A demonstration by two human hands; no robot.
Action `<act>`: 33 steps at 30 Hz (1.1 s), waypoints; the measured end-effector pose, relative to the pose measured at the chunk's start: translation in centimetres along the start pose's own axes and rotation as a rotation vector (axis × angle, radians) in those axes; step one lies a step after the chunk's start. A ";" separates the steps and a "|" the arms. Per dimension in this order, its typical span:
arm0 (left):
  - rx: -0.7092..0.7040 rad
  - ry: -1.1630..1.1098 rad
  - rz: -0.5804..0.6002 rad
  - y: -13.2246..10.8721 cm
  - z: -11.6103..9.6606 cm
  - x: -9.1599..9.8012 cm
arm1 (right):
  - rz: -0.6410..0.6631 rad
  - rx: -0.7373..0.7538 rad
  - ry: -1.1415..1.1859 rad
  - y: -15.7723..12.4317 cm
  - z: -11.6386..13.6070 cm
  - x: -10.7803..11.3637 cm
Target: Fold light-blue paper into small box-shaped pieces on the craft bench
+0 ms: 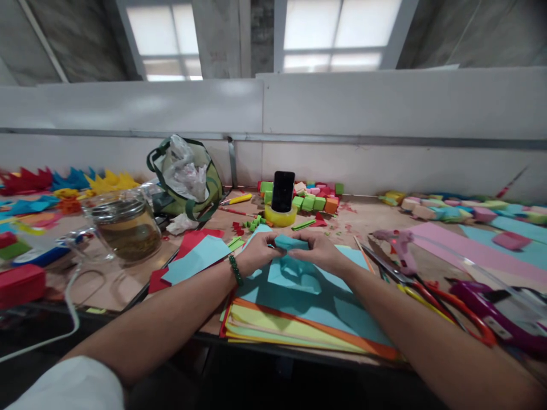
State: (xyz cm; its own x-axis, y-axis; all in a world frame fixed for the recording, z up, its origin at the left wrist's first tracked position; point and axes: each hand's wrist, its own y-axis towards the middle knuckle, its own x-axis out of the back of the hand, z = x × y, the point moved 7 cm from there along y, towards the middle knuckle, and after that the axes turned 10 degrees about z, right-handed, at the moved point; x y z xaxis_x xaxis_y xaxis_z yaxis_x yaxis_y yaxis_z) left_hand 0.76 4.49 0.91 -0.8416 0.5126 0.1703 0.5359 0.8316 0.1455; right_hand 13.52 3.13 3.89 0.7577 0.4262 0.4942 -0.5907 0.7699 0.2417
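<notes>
My left hand [257,251] and my right hand [320,251] meet over the middle of the desk, both pinched on a small light blue folded paper piece [290,244]. Under them lies another folded light blue paper shape [294,275] on top of a stack of coloured paper sheets [299,319] at the near edge. A green bead bracelet [235,270] circles my left wrist.
A black phone [283,191] stands in a yellow tape roll [280,216] behind the hands, with coloured paper cubes [314,200] beside it. A glass jar [125,226] and a green bag [188,176] are at the left. Scissors [431,293] and a glue gun [399,246] lie at the right.
</notes>
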 end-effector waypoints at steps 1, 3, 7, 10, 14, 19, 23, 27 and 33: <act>0.006 -0.004 0.002 0.0 0.0 -0.1 | 0.008 -0.002 -0.009 0.0 0.1 -0.1; 0.015 -0.011 -0.002 -0.1 -0.2 -0.1 | -0.032 -0.044 0.016 0.0 -0.4 0.1; 0.026 -0.019 -0.083 -0.1 -0.2 0.9 | -0.164 -0.168 0.147 -0.1 -2.4 1.2; 0.031 -0.029 -0.188 -0.1 0.0 2.2 | -0.193 -0.212 0.198 -0.1 -3.3 1.7; 0.057 -0.041 -0.250 0.0 0.4 3.0 | -0.191 -0.230 0.264 -0.3 -3.0 1.9; 0.075 -0.032 -0.221 -0.1 0.4 2.6 | -0.199 -0.251 0.306 -0.5 -2.7 1.8; 0.054 -0.022 -0.180 -0.2 0.2 2.3 | -0.228 -0.287 0.300 -0.5 -3.4 2.2; 0.027 -0.010 -0.137 0.0 0.1 2.0 | -0.188 -0.315 0.264 -0.4 -3.8 1.9; 0.006 -0.012 -0.084 0.0 -0.6 1.1 | -0.193 -0.292 0.109 -0.2 -3.8 1.5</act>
State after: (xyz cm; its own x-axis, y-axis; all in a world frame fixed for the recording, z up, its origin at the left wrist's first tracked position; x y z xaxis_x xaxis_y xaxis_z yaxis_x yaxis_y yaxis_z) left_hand -0.18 4.93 1.64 -0.8844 0.4433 0.1459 0.4629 0.8732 0.1525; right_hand 15.88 5.43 1.41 0.8817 0.2961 0.3673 -0.3418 0.9375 0.0649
